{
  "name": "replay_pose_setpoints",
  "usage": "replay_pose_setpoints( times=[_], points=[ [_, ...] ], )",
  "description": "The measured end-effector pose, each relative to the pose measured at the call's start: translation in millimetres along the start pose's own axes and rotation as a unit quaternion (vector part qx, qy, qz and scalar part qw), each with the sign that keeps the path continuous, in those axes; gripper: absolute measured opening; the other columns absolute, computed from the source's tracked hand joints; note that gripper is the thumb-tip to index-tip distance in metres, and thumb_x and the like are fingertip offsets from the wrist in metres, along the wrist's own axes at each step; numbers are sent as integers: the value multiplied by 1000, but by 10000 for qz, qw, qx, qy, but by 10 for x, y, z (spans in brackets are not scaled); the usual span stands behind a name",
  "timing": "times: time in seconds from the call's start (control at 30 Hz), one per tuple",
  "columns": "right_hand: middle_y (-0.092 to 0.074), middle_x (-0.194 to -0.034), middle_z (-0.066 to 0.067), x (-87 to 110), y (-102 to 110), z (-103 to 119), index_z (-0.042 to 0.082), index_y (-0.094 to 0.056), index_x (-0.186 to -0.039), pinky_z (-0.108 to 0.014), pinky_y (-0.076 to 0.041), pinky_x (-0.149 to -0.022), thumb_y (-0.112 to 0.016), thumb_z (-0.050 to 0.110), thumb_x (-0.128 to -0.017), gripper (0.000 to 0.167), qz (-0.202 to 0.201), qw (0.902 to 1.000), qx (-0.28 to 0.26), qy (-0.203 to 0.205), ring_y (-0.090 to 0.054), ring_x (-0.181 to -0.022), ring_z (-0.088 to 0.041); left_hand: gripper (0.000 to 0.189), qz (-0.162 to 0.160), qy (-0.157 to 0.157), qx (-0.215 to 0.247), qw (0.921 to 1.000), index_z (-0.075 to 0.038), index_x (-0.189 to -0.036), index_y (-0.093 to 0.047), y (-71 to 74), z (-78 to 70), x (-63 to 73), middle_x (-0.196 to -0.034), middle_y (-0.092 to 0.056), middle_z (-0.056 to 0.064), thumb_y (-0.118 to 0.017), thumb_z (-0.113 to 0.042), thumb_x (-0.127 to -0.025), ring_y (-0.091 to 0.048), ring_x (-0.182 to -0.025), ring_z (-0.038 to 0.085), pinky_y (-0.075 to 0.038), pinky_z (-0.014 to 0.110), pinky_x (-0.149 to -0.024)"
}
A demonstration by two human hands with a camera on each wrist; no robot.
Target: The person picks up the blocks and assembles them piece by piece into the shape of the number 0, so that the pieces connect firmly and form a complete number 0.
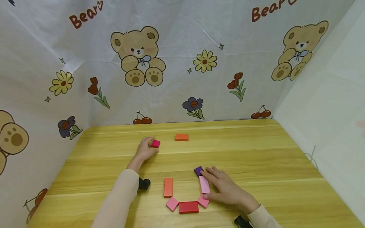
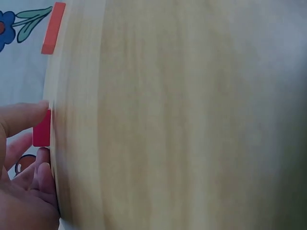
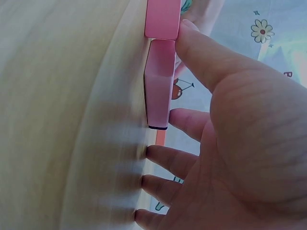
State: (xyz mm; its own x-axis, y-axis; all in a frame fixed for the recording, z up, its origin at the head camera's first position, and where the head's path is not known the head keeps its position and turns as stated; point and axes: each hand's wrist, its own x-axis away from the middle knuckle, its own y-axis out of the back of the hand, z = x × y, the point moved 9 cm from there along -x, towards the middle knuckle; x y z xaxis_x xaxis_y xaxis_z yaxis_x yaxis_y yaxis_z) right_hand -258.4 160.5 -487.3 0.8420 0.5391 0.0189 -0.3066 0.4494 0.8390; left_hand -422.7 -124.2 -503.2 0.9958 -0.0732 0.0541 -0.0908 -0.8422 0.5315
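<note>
In the head view my left hand (image 1: 145, 150) reaches to the back, with thumb and fingers around a small crimson block (image 1: 156, 144) on the table. The left wrist view shows the thumb partly covering that block (image 2: 42, 132). My right hand (image 1: 228, 187) rests over the right side of a U-shaped row. Its index fingertip is at the purple block (image 1: 198, 171) and long pink block (image 1: 204, 184), and its thumb touches the small pink block (image 1: 203, 201). Its other fingertips rest on the table. A red block (image 1: 188, 207), another pink block (image 1: 172, 204) and a coral block (image 1: 168, 187) continue the row.
An orange block (image 1: 182, 137) lies near the back of the wooden table (image 1: 249, 151). A white cloth printed with bears and flowers hangs behind and at the sides. Black wrist devices (image 1: 144, 184) sit at both sleeves.
</note>
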Motion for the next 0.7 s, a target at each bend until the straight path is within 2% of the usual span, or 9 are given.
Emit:
replay_pose_setpoints(
  times=[0.2,0.37,0.57,0.7],
  points=[
    [-32,-156,-21,-1,-7,-19,14,-38,-151,-66,-15,-115,-65,54,-88,80,45,9999,-12,-93,-18,-147,-45,54,-208,-123,-133,9996,4,-138,-51,29,-20,-1,-152,-32,27,-68,0,-86,-53,-123,43,-48,48,-99],
    [-31,-156,-21,0,-7,-13,13,-38,-151,-66,-15,-115,-65,54,-88,79,59,10000,-22,-71,-18,-147,-45,50,-355,-91,-124,9993,3,-134,-55,43,3,12,-152,-35,25,-70,-4,-87,-53,-123,41,-48,48,-100],
    [-31,-156,-22,-6,-11,-1,13,-38,-151,-66,-15,-115,-65,52,-88,79,64,10000,-43,-33,-18,-147,-46,42,-531,-126,-194,9983,1,-128,-62,64,28,42,-148,-42,22,-71,-8,-89,-55,-121,37,-49,47,-98],
    [-31,-156,-22,-9,-14,-4,13,-37,-151,-66,-15,-115,-65,52,-88,79,61,10000,-23,-31,-18,-146,-46,40,-668,-90,-77,9977,-1,-125,-65,92,37,62,-141,-51,20,-73,-10,-87,-57,-118,35,-49,46,-97]
  ],
)
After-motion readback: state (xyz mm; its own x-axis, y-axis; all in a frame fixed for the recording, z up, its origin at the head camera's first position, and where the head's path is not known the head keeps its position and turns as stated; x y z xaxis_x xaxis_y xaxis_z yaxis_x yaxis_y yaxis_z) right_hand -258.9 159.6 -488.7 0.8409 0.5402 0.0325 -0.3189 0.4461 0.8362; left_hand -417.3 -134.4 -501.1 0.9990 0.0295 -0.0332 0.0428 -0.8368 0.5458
